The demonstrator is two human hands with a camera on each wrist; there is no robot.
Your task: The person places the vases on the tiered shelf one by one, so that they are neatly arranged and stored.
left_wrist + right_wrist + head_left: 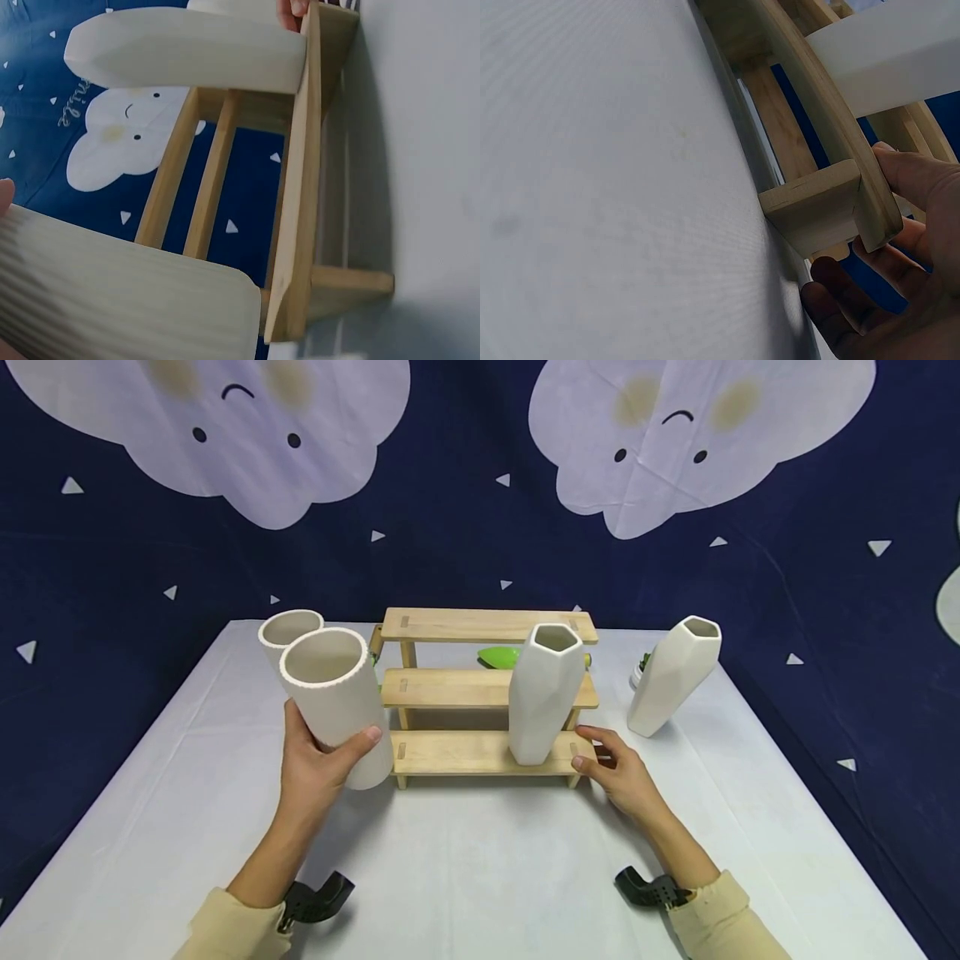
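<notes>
My left hand [318, 768] grips a white ribbed cylindrical vase [337, 693], holding it upright just off the left end of a three-tier wooden shelf [450, 753]. In the left wrist view the vase [127, 281] lies across the lower left, close beside the shelf's end. My right hand [618, 772] holds the right end of the lowest board, with thumb and fingers around it; the right wrist view shows the thumb on the board's edge [829, 97] and the other fingers under it. A white faceted vase [546, 693] stands on the lowest board near this hand.
Behind the held vase, another white cylindrical vase [288, 627] stands at the left. A second faceted vase [671, 677] stands right of the shelf, partly hiding a small potted plant [637, 673]. Behind the shelf lies a green leaf-shaped thing [497, 657]. A dark cloud-patterned backdrop [465, 485] borders the white table [480, 877].
</notes>
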